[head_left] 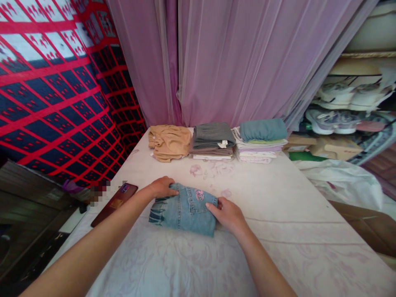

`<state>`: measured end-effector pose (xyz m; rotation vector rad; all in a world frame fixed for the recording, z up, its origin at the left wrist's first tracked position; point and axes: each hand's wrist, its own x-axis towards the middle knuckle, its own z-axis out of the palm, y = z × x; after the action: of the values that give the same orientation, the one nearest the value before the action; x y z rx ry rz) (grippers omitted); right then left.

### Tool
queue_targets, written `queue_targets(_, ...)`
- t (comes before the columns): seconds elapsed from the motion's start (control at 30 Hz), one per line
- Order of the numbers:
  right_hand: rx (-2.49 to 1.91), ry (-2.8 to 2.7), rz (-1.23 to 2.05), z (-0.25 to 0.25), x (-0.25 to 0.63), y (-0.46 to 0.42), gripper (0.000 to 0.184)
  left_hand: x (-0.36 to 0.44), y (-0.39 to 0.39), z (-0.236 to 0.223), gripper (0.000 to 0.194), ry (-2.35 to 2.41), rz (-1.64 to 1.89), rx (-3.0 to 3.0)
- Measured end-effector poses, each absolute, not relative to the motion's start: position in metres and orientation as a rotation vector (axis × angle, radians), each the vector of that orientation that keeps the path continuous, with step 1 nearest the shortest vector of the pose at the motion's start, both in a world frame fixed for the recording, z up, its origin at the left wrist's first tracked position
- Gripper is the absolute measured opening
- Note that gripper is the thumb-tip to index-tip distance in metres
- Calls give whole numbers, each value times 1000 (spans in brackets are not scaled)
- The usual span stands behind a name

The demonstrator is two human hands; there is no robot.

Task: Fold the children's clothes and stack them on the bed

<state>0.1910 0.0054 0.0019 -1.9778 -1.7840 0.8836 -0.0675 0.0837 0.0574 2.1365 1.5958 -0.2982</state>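
Observation:
A folded pair of light blue denim shorts (184,211) with a pink logo lies on the pale floral bed sheet (278,214) in front of me. My left hand (161,187) rests on its upper left corner, fingers curled over the edge. On the right edge sits my right hand (226,213), fingers bent and pressing the denim. Both hands grip the folded shorts.
Three piles of folded clothes stand at the far end: tan (169,142), grey (213,140), and white with a teal top (261,140). A dark red phone (115,203) lies near the left edge. Purple curtains hang behind; shoe shelves at right.

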Motion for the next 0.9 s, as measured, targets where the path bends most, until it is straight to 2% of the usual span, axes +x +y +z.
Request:
queue_targets(0.13,-1827,-1611,1012,-1,183,7,26,-71,76,57,44,1496,-108,1975)
queue_targets(0.23,-1657,-1348,1025,-6,183,10,29,-67,67,53,53,1432,50,1839)
queue_targets(0.3,-1645,-1317,954,-7,190,14,31,-59,63,49,51,1455,75,1878)
queue_targets(0.43,-1892,-1575,738,-7,211,21,25,-34,59,52,39,1683,-37,2051)
queue_targets(0.53,-1976,-1664,626,-5,218,20,37,-15,42,64,43,1837,44,2235)
queue_targets(0.6,-1934,-1674,488,1,216,16,47,-2,22,68,43,1814,198,2398)
queue_targets(0.7,-1683,-1843,276,13,201,8,48,16,-8,58,47,1671,292,2472)
queue_targets(0.77,-1570,-2041,311,18,189,3,47,22,-19,42,52,1676,275,2448)
queue_targets(0.9,-1706,-2186,479,11,175,0,49,20,-16,17,60,1690,225,2423)
